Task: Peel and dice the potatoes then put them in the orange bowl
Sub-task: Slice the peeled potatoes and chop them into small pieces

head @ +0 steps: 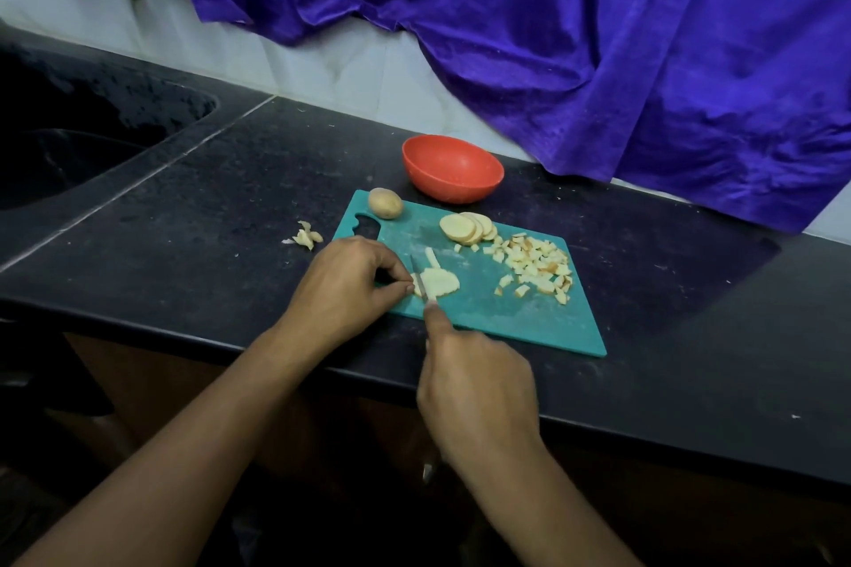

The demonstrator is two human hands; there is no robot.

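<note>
Steel knife (418, 279) points away — right fingers (435, 322) grip it, left fingers (405, 289) pinch potato slice (443, 283).

Lighting was dim, colours muted. Faint sheen showed on the desk (690, 272) right of the right hand (479, 387). Frame edges bowed.

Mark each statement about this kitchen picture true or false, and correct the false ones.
1. The orange bowl holds diced potato. False: it looks empty; the dice lie on the cutting board.
2. The right hand holds the knife. True.
3. The peels lie on the board. False: they lie on the counter, left of it.
4. A whole unpeeled potato sits at the board's far left corner. True.
</note>
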